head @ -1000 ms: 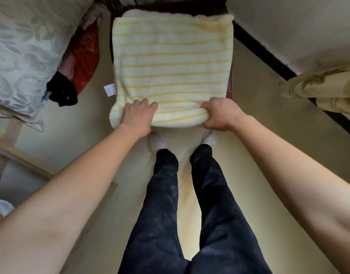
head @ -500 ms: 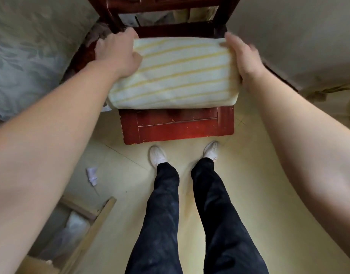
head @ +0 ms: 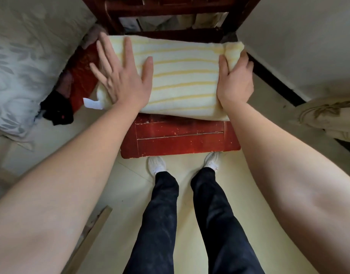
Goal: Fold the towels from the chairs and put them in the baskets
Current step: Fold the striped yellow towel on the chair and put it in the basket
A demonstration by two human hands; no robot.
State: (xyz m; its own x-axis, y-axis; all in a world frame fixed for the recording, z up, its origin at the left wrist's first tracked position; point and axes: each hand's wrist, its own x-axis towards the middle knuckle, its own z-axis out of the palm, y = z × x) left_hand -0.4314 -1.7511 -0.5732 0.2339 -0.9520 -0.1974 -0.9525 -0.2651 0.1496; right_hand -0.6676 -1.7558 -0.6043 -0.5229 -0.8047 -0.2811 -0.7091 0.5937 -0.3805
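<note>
The striped towel (head: 182, 80), folded on the red chair (head: 180, 139), is flattened by the spread left hand (head: 122, 80) while its right end is pinched in the right hand (head: 234, 82); another fold or a lift toward a basket appears called for.

Chair (head: 180, 135) cut off at the top edge, backrest rails only partly in frame; rear of the seat hidden under the striped towel (head: 186, 80). Near-left part of the towel covered by the left hand (head: 122, 80), flat with fingers spread; right end covered by the right hand (head: 234, 84), whose fingers (head: 244, 60) curl round the towel's edge, tips out of sight. White tag (head: 93, 103) too small to read. Red cloth (head: 81, 76) and black item (head: 57, 109) beside the chair partly hidden, kind not clear. Both forearms cut by the side and bottom edges; legs cut at the bottom. Wooden piece (head: 91, 234) cut off at the bottom edge. Fabric (head: 328, 115) at right cut off by the frame
</note>
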